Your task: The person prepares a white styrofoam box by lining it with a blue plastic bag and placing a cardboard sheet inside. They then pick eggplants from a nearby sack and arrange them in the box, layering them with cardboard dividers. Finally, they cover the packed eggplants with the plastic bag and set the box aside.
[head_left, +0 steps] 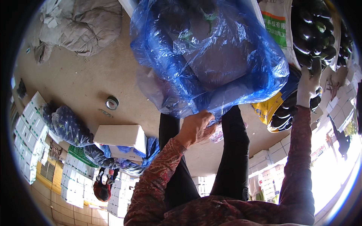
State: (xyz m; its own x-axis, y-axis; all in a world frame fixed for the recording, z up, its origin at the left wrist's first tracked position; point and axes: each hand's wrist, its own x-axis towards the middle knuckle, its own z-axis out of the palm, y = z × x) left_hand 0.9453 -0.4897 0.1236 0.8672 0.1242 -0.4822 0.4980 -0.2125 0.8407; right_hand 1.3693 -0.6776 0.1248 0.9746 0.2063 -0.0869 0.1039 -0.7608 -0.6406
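A large blue plastic bag [226, 56] lies spread and puffed up in front of me, its folds hanging over the near edge of what seems to be a box. My left hand [198, 127], bare, pinches the bag's near edge between thumb and fingers. Far to the right, my right hand [308, 82] wears a light glove and reaches to the heap of dark eggplants [312, 31] in a sack; its fingers are against one, but whether they grip it cannot be told. Below that arm stands a yellow sack [264, 110] with more eggplants.
A roll of tape [112, 102] lies on the floor at left. Behind it are filled plastic bags [70, 127] and a white box [121, 135]. Stacked white cartons [28, 135] line the left. A grey cloth heap [82, 28] lies upper left. A person [102, 189] is farther off.
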